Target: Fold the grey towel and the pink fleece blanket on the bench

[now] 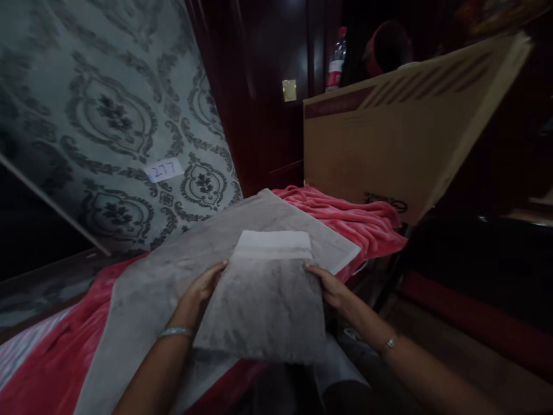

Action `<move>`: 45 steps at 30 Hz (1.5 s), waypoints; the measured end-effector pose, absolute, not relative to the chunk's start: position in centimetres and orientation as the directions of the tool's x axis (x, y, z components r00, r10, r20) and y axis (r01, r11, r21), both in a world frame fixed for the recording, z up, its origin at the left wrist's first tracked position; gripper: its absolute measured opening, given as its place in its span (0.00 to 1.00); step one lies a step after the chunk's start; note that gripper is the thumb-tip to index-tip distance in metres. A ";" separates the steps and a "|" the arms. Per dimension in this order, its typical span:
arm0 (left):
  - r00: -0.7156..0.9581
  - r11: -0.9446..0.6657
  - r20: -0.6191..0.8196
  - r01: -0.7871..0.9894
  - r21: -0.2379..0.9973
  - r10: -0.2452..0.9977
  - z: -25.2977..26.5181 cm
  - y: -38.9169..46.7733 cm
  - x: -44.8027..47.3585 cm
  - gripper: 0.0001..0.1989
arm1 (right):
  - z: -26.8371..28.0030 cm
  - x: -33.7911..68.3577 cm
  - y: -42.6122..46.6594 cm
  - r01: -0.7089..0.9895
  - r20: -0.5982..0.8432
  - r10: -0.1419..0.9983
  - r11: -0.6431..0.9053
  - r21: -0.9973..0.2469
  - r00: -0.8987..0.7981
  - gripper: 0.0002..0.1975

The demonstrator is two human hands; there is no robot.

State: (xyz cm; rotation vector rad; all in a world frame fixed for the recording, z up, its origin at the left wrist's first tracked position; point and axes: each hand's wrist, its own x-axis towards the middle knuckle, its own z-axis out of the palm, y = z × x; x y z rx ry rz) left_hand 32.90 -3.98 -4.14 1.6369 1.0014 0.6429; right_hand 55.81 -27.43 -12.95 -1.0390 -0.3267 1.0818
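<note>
A folded grey towel with a pale band along its far end hangs in front of me, held by both sides. My left hand grips its left edge, fingers partly hidden behind the cloth. On the opposite edge, my right hand is closed with the thumb on top and the other fingers mostly out of sight. Beneath and behind it, a larger grey cloth with a pale edge is spread flat.
Red plush blanket lies under the grey cloth, bunched at the far right. A large cardboard box stands behind it, with a bottle beyond. Patterned wallpaper bears a paper label reading 277. A dark door adjoins it.
</note>
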 end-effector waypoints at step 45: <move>0.955 -0.222 0.245 -0.279 0.934 -0.170 3.0 -39.9 76.6 0.27 | -0.6 71.2 -77.1 0.304 0.525 -0.145 -0.675 -0.672 0.839 0.27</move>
